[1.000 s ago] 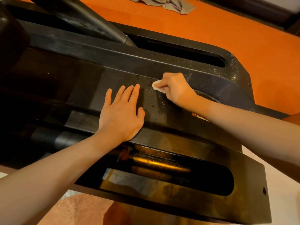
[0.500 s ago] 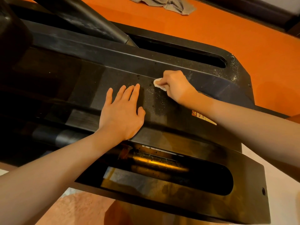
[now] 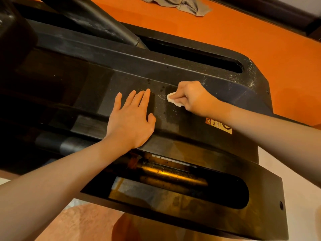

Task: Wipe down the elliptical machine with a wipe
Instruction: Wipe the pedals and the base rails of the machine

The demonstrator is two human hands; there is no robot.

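Pressing down from the head view, the right hand has its fingers curled tight round a small white wipe, pinning it flat against the dusty black top panel of the elliptical machine, and only the wipe's leading edge peeks out past the knuckles. Just beside it, the left hand lies palm down on the same panel, fingers straight and lightly spread, thumb out toward the wipe, touching the panel but holding nothing. A yellow warning label shows on the panel right by the right forearm. Pale speckles of dust dot the panel around the wipe and on toward the rounded far corner. Near the panel's front edge, a long slot opens onto a shiny rail. Beyond the machine, a crumpled grey cloth lies on the orange floor.
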